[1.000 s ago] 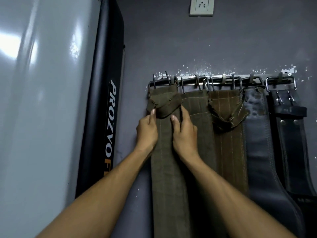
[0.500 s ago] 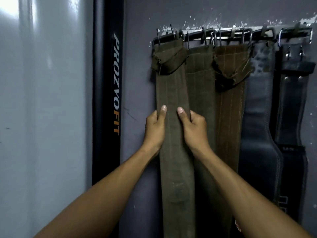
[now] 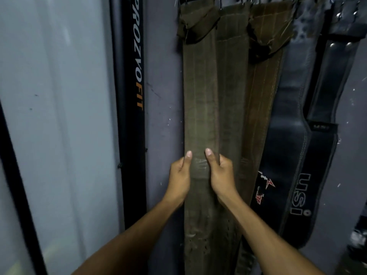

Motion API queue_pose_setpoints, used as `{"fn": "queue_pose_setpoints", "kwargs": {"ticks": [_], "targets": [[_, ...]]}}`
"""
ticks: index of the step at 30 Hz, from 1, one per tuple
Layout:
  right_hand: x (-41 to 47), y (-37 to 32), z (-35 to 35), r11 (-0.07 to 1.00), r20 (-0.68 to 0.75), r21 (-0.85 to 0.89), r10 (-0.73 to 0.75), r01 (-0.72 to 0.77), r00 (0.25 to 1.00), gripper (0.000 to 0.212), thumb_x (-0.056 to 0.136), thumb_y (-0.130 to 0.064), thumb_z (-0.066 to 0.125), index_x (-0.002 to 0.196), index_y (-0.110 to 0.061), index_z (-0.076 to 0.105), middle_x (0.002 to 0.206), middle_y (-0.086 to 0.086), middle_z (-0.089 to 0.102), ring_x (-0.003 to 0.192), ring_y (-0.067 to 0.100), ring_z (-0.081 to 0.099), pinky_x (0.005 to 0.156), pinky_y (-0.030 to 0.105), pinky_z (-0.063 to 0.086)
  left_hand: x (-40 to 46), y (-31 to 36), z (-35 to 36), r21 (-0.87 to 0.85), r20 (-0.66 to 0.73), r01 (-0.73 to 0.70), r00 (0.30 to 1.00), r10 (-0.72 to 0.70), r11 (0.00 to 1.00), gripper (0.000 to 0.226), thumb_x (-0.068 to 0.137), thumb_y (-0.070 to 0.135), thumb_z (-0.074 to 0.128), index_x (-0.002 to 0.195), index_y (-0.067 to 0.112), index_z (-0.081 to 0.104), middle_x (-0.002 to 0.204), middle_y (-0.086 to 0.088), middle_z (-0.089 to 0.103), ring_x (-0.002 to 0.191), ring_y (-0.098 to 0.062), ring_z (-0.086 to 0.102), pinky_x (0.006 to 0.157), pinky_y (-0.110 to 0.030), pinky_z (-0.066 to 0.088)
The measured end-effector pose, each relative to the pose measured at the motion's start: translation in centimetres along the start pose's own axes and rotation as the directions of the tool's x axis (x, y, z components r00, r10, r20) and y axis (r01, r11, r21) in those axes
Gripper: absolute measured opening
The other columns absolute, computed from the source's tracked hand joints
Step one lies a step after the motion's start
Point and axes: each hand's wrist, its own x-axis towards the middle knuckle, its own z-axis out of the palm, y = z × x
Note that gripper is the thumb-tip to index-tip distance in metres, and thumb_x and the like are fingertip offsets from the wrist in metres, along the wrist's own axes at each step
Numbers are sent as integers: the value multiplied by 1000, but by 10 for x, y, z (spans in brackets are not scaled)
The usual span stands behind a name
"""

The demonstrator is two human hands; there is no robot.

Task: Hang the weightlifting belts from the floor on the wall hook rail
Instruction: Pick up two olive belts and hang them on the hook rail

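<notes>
Several belts hang side by side down the grey wall. The leftmost olive fabric belt (image 3: 199,100) hangs straight, its top folded over. My left hand (image 3: 179,177) grips its left edge and my right hand (image 3: 220,173) its right edge, thumbs flat on its face, about halfway down. Beside it hang a second olive belt (image 3: 232,76), a brown stitched belt (image 3: 264,80), a black leather belt (image 3: 292,108) and a black belt with white lettering (image 3: 309,185). The hook rail is cut off at the top edge; only hook tips (image 3: 220,2) show.
A black upright frame with PROZVOFIT lettering (image 3: 138,76) stands just left of the belts, against a pale glossy panel (image 3: 59,116). Bare grey wall (image 3: 162,96) lies between the frame and the belts. Another dark object (image 3: 357,245) sits at the right edge.
Both hands have slid down the olive belt from its folded top to about mid-length, smoothing it. The view has dropped, so the hook rail has left the top of the frame.
</notes>
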Motion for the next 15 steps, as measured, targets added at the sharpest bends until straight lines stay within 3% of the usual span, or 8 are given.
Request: {"fn": "queue_pose_setpoints", "kwargs": {"ticks": [4,7,11,15], "targets": [[-16,-3,-7,998,56,55,12,-15,998,22,104,-26,63,107,-12,79,103,2,83,100,15,78,86,25,60,-28,13,2,13,9,37,999,-37,999,39,108,41,47,107,24,82,109,-3,82,104,-16,77,81,-18,59],[-60,22,-33,994,132,7,110,-112,985,21,99,-29,69,111,-15,79,110,3,82,106,18,77,93,32,59,-74,-6,-8,87,42,142,988,-146,986,34,105,48,50,106,36,82,108,5,82,104,-9,77,81,-13,58],[-105,39,-50,985,44,11,174,-175,984,14,101,-16,67,98,-18,80,99,0,83,92,12,77,89,36,60,-133,-36,-18,140,12,271,961,-275,952,48,97,62,54,107,25,82,108,-7,82,107,-19,77,85,-23,60],[-133,28,-51,967,79,83,234,-240,969,17,97,-26,71,109,-16,79,109,4,82,105,20,77,93,32,62,-174,-38,-24,171,62,311,944,-325,935,36,103,47,53,114,26,80,115,-1,80,112,-16,75,88,-20,58]]}}
